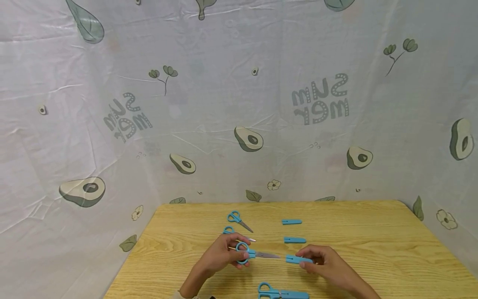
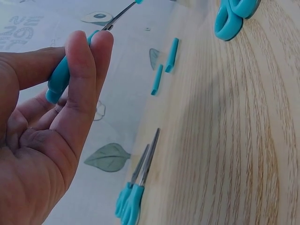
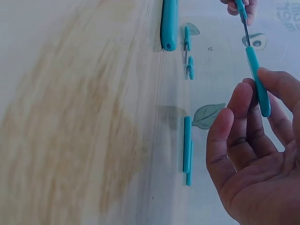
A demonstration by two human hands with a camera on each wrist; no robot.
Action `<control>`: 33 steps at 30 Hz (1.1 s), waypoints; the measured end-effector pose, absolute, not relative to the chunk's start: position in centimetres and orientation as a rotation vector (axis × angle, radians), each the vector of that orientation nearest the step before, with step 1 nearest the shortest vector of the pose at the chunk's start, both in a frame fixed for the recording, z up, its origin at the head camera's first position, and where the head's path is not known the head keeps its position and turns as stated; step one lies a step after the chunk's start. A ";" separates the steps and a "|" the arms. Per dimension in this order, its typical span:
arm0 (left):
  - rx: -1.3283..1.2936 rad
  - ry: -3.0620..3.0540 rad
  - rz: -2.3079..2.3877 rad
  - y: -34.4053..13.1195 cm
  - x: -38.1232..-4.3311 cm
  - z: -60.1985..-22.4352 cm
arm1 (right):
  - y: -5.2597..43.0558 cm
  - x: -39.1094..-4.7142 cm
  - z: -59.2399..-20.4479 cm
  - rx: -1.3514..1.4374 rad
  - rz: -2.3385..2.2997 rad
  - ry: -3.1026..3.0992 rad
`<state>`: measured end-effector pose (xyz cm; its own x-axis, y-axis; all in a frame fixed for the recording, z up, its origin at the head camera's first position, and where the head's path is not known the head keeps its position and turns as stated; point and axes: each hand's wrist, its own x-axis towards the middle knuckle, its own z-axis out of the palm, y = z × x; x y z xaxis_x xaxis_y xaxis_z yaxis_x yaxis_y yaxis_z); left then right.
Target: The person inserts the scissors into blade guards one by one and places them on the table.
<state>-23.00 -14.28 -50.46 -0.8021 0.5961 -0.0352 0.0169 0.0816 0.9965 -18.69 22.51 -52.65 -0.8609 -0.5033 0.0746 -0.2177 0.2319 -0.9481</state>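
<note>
My left hand [image 1: 224, 253] pinches a pair of scissors [image 1: 265, 255] by its turquoise handles, with the metal blades pointing right. Across from it, my right hand [image 1: 325, 263] holds a turquoise blade cover [image 1: 293, 259] between thumb and fingers, its mouth facing the scissors' tip. In the head view a small gap separates tip and cover; from the right wrist the blade [image 3: 247, 33] lines up with the mouth of the cover [image 3: 257, 77]. Both things are held above the wooden table.
Two bare scissors, one at the back [image 1: 239, 221] and one partly behind my left hand [image 1: 228, 230], lie on the table [image 1: 373, 232]. Two loose covers, a far one [image 1: 291, 221] and a nearer one [image 1: 295, 240], lie right of them. Covered scissors [image 1: 284, 294] lie in front.
</note>
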 end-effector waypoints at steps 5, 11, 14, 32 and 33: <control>0.600 1.917 1.772 -14.0 -22.8 -50.5 | 22.3 -18.6 -52.7 -0.632 -1.673 2.243; 0.602 1.915 1.773 -13.9 -22.7 -50.4 | 22.2 -18.6 -52.8 -0.627 -1.668 2.250; 0.605 1.917 1.771 -13.8 -22.7 -50.4 | 22.1 -18.6 -52.9 -0.636 -1.673 2.252; 0.609 1.911 1.791 -13.9 -22.6 -50.3 | 21.8 -18.6 -53.0 -0.640 -1.693 2.228; 0.609 1.908 1.793 -13.9 -22.6 -50.4 | 21.8 -18.6 -53.0 -0.640 -1.694 2.227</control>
<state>-22.65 -13.91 -50.37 -0.8015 0.5976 -0.0244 0.0129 0.0580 0.9982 -18.63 21.79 -53.04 -0.8657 -0.4979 0.0508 -0.1817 0.2180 -0.9589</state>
